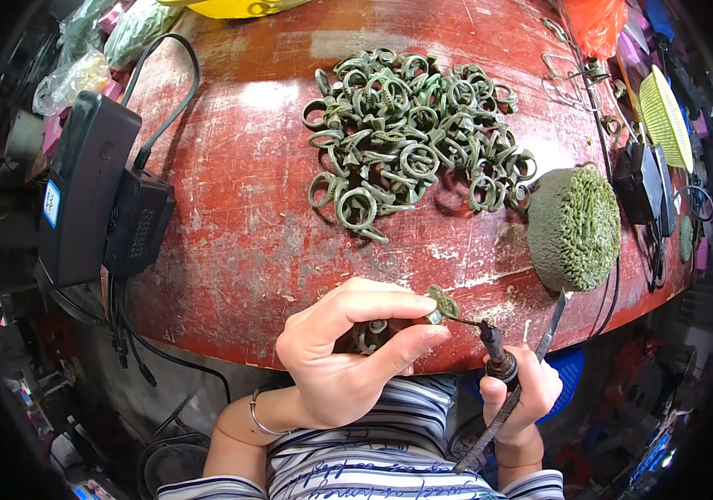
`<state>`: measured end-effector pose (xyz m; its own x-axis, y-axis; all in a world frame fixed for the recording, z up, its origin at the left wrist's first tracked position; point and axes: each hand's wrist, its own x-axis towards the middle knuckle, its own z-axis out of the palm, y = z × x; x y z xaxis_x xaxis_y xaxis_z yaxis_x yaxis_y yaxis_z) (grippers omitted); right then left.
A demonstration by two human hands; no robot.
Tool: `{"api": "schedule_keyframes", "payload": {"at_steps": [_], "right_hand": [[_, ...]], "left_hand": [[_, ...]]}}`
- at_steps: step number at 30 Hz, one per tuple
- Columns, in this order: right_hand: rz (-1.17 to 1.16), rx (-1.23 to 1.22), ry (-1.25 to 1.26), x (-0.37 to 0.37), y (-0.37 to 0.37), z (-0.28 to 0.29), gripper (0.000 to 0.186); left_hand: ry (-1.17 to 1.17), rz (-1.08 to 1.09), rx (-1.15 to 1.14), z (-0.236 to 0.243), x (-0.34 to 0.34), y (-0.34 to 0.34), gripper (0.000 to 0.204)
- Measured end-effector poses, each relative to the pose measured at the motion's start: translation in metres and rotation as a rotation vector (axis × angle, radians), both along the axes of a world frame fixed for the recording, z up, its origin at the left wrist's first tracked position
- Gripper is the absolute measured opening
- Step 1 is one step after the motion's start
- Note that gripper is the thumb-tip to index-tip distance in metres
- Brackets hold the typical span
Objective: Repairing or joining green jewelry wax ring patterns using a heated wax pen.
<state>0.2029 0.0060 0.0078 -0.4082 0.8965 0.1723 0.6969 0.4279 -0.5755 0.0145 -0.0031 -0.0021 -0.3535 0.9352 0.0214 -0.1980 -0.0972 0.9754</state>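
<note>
Between the thumb and index finger of my left hand [331, 350] is a small green ring [441, 302], held up above the table's near edge. More greenish rings [369, 336] show under the curled fingers, partly hidden. My right hand [527, 387] grips a dark pen-shaped tool [494, 342] whose thin tip reaches to the held ring. A long metal tool [490, 433] with a textured handle and flat blade is in the same hand, its blade pointing toward a rough green block [569, 229]. Farther back lies a pile of green rings [411, 125].
Black boxes with cables [90, 192] stand at the left of the red worn table [231, 250]. To the right are a black adapter [644, 183], bent wire [569, 79] and a yellow-green basket [665, 117]. Plastic bags [136, 33] lie at the far left.
</note>
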Motion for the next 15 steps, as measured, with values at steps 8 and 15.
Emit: {"api": "schedule_keyframes", "payload": {"at_steps": [8, 15], "right_hand": [[-0.002, -0.014, 0.0, 0.0016, -0.0014, -0.0013, 0.038], [-0.012, -0.063, 0.046, 0.0052, -0.0037, -0.0032, 0.039]], "left_hand": [[-0.038, 0.022, -0.014, 0.0012, 0.001, -0.0001, 0.021], [-0.028, 0.022, -0.004, 0.0005, 0.0012, 0.0, 0.022]]}}
